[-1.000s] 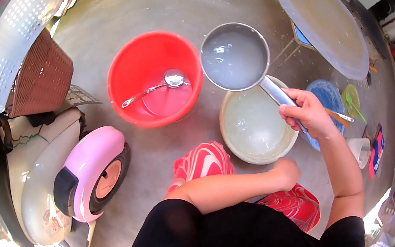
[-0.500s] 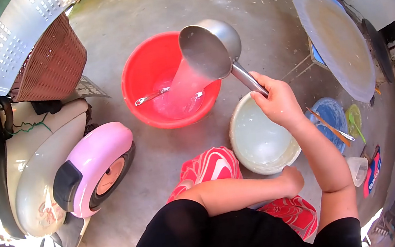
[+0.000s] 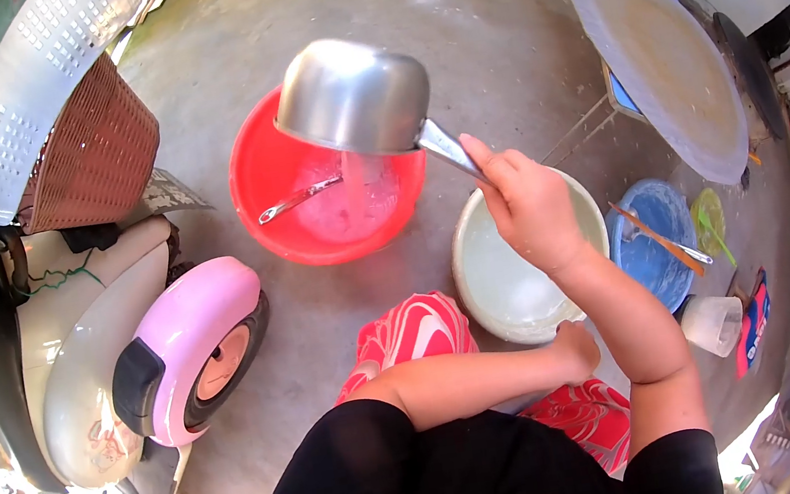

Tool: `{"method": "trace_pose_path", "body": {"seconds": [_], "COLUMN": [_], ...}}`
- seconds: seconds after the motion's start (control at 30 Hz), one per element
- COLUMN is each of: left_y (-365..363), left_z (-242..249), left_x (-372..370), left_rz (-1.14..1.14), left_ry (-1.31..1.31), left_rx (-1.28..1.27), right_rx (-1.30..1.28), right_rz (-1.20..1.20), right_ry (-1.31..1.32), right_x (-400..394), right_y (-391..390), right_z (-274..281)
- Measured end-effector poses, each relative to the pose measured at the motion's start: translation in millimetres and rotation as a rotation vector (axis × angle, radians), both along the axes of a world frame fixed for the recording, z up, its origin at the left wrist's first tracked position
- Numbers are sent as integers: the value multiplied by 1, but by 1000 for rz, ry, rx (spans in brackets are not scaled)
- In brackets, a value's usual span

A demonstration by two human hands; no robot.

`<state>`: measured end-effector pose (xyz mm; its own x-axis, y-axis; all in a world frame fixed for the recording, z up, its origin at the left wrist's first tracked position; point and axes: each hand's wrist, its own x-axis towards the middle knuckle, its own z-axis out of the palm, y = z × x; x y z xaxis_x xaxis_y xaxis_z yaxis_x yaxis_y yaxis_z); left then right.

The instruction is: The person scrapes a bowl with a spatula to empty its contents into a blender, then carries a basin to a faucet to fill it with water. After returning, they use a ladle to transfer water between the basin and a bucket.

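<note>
My right hand (image 3: 533,207) grips the handle of a metal ladle (image 3: 354,99), which is tipped over a red basin (image 3: 251,191). Water falls from the ladle into the basin, where the handle of a metal utensil (image 3: 303,199) rests in the liquid. My left hand (image 3: 577,353), its fingers curled and partly hidden, is near my knee, just below a whitish basin (image 3: 520,275) of cloudy water. Whether it holds anything is not visible.
A scooter with a pink fender (image 3: 207,309) and a wicker basket (image 3: 93,148) stands at the left. On the right are a blue basin (image 3: 662,280), a green strainer (image 3: 708,215), a plastic container (image 3: 713,324) and a large round board (image 3: 661,58).
The ladle has moved left and turned further over, so its underside now faces me. My right hand has shifted slightly left. My left hand rests as before.
</note>
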<state>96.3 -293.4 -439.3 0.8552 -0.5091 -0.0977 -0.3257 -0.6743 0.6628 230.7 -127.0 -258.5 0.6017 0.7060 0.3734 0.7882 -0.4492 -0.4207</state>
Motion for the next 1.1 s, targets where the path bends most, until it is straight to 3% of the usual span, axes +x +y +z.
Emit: {"method": "trace_pose_path", "body": {"seconds": [0.03,0.07,0.1,0.13,0.2,0.23,0.33,0.37,0.4,0.47,0.5,0.67,0.77,0.87,0.93,1.1], "left_y": [35,63,72,77,81,79,78,78,79,79,78,67,64,60,59,55], "left_z": [55,92,102,108,112,112,108,107,107,107,106,91,87,77,76,70], "left_x": [12,21,23,23,22,22,22,21,22,20,20,16,15,11,11,11], "left_rz": [-166,-335,-348,-386,-458,-469,-552,-588,-615,-611,-636,-615,-605,-595,-599,-637], "left_ry": [110,219,221,193,166,209,285,330,324,358,354,345,353,346,353,378], "left_rx": [103,205,206,210,206,228,288,333,335,393,397,462,457,486,487,486], "right_rx": [2,108,216,216,319,304,184,75,83,-371,-553,-821,-784,-542,-165,185], "right_rz": [-8,-39,-73,-90,-261,-342,-503,-484,-511,-424,-486,-519,-493,-465,-681,-680], "right_ry": [2,196,390,393,996,1123,1135,864,862,296,286,250,293,456,1289,1605], "right_x": [1,3,4,5,5,4,-5,-11,-16,-30,-37,-47,-52,-56,-56,-66], "right_y": [-6,-15,-26,-39,-73,-90,-156,-182,-205,-235,-239,-248,-256,-267,-265,-276], "right_z": [-1,-2,-3,0,12,17,-14,-44,-67,-89,-92,-118,-148,-160,-139,-102]}}
